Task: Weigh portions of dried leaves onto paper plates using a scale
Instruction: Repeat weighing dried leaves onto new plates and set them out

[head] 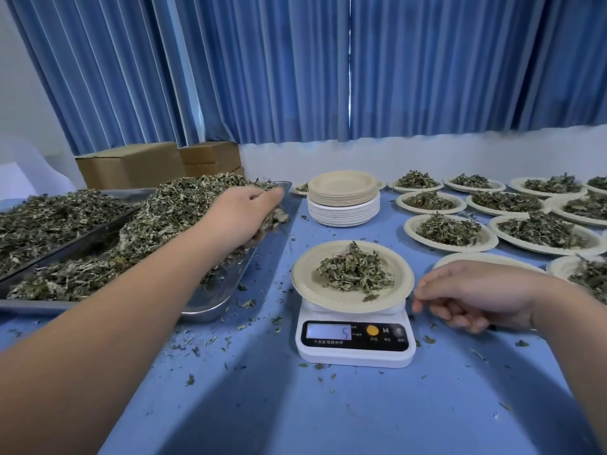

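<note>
Stretches the left forearm (115, 307) over the blue tabletop (328, 405), left hand (244, 218) curled round a clump of dried leaves (184, 205) heaped on the tray (210, 300). Hangs the right hand (473, 297), fingers loosely curled on nothing, just beside the scale (354, 343). Bears a paper plate (305, 284) there, small portion (354, 272) piled mid-plate, display (328, 332) reading 5. Likely risks: overshooting with too big a handful, shedding crumbs in transit, nudging the rim and skewing the reading.

Blue worktop (328, 405) flecked with grey-green crumbs (190, 379); curtains (279, 67) behind, brighter blue in vertical pleats. Heaped dried leaves (356, 269) dull grey-green on cream paper plate (305, 284); plate stack (343, 198) tan above, white below. White scale (354, 357) with black panel (391, 343), pale display (328, 331), orange button (372, 330); tray (210, 300) silver-grey, boxes (131, 165) plain brown.
</note>
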A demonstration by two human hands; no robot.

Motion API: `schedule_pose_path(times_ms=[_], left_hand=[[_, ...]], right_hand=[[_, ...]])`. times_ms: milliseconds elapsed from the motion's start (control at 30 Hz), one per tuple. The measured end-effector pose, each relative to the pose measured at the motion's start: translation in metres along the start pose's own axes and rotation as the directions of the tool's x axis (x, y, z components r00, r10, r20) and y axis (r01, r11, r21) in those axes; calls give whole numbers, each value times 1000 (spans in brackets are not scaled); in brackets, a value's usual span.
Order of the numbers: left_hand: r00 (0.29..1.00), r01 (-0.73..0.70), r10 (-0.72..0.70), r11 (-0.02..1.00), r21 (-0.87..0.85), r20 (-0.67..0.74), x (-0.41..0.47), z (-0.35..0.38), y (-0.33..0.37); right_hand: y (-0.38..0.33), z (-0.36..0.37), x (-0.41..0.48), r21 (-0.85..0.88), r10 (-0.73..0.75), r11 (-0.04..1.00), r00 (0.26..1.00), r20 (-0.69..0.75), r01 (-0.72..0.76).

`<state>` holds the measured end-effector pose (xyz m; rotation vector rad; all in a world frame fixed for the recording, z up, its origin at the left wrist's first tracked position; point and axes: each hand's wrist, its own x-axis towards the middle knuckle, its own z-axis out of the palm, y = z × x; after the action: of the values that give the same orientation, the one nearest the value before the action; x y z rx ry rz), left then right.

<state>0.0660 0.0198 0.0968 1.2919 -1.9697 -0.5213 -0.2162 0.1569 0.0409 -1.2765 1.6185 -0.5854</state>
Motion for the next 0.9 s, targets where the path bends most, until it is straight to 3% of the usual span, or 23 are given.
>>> schedule_pose_path(times_ms=[100, 267, 533, 733, 900], left_hand=[[996, 69, -62, 992, -104, 66, 5, 23, 23], [884, 276, -168, 941, -197, 436, 2, 49, 45], [786, 455, -231, 845, -283, 573, -9, 38, 56], [852, 355, -222, 911, -212, 474, -13, 32, 52], [992, 96, -88, 992, -86, 94, -13, 38, 30]], right_hand=[[-1, 0, 0, 2, -6, 1000, 1000, -5, 6], [-1, -2, 0, 1, -19, 1000, 1000, 3, 19], [-2, -1, 1, -10, -36, 999, 999, 17, 37], [-3, 0, 0, -17, -24, 1000, 1000, 8, 24], [-1, -2, -1, -5, -22, 1000, 1000, 0, 22]])
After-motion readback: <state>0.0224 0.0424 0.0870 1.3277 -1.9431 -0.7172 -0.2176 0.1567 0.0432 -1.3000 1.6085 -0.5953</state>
